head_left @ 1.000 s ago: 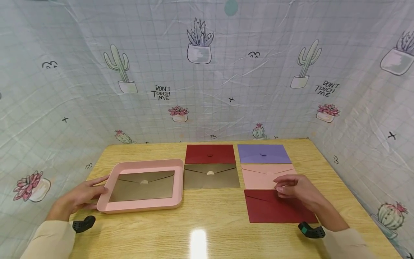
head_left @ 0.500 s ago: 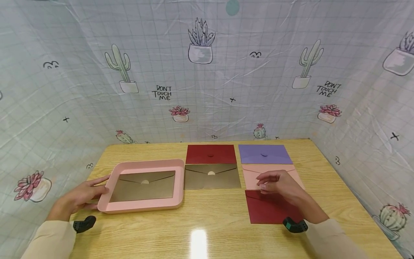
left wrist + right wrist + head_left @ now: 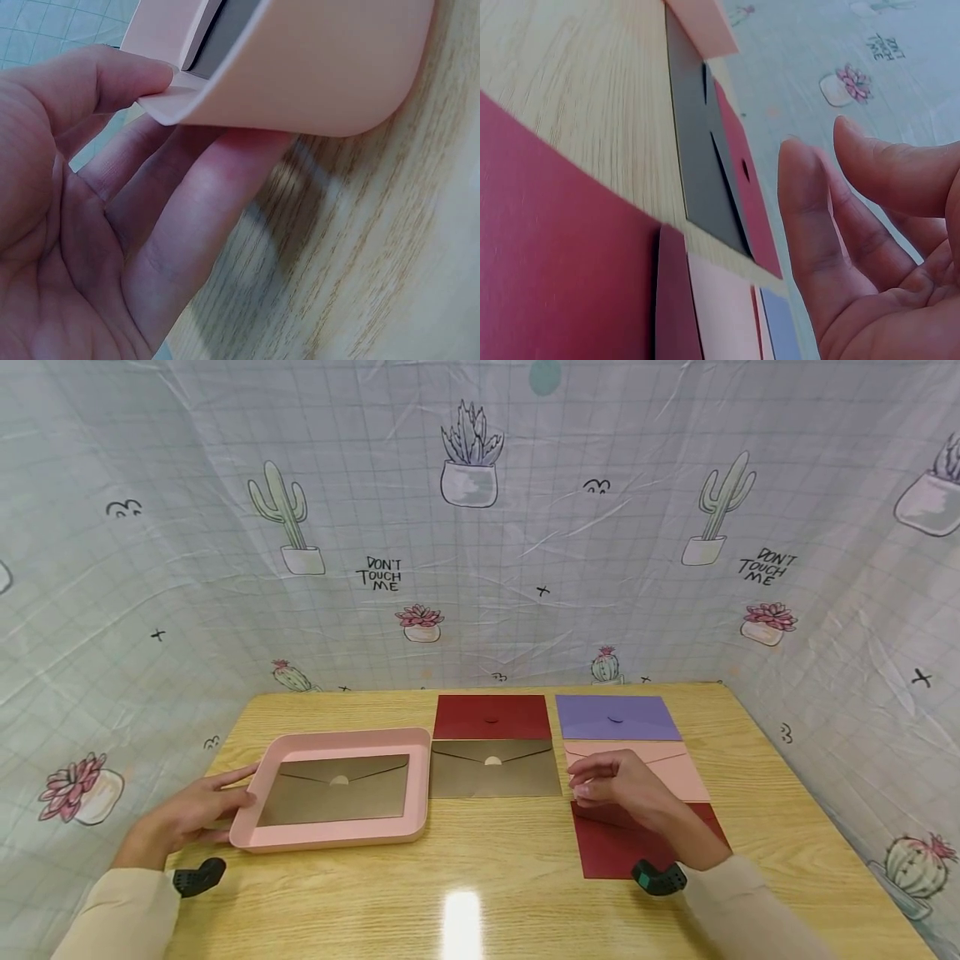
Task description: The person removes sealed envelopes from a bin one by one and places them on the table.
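My left hand [image 3: 191, 814] grips the left end of a pink tray [image 3: 345, 742]. In the left wrist view the thumb lies over the rim and the fingers reach beneath the wall. A gold-brown envelope [image 3: 337, 802] lies flat inside the tray. My right hand [image 3: 626, 785] hovers with loosely bent fingers and holds nothing. It overlaps a pale pink envelope [image 3: 678, 772] and a dark red envelope [image 3: 611, 852], partly hiding both. In the right wrist view a gap shows between thumb and fingertips.
Right of the tray lies a second gold-brown envelope [image 3: 491, 782], with a red envelope [image 3: 491, 714] behind it. A purple envelope [image 3: 615, 714] sits at the back right. Printed curtains [image 3: 525, 627] close off the back and sides of the wooden table [image 3: 360, 902].
My right hand has moved left over the pink and dark red envelopes, toward the middle. The left hand stays on the tray, and the envelopes keep their places.
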A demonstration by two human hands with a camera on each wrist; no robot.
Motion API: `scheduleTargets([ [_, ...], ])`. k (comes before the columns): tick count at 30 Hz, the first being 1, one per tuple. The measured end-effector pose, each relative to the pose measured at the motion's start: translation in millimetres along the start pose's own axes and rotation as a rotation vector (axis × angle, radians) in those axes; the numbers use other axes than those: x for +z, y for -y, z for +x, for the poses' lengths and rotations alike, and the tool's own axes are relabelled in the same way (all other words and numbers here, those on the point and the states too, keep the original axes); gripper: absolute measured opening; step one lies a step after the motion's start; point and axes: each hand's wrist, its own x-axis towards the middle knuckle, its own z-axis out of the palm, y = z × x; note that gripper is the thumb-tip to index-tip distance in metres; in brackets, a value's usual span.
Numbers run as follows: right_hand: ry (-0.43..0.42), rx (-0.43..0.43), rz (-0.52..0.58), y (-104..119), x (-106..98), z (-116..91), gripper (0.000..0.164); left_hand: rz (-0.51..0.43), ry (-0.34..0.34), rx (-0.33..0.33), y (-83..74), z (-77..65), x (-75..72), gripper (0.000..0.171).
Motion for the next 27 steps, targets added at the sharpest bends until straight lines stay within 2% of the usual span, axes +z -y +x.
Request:
scheduleTargets([
  [9,-0.022,0.004,-0.031,1,17,17,0.048,0.011,-0.006,0.016,-2.2,-2.3,1.7,0.081],
  [19,0.007,0.012,0.023,3,39,34,0.048,0.007,-0.006,0.018,-0.9,-2.6,1.7,0.079],
  [27,0.011,0.001,0.023,8,52,43,0.045,0.01,-0.006,0.017,0.0,-0.2,1.1,0.08],
])
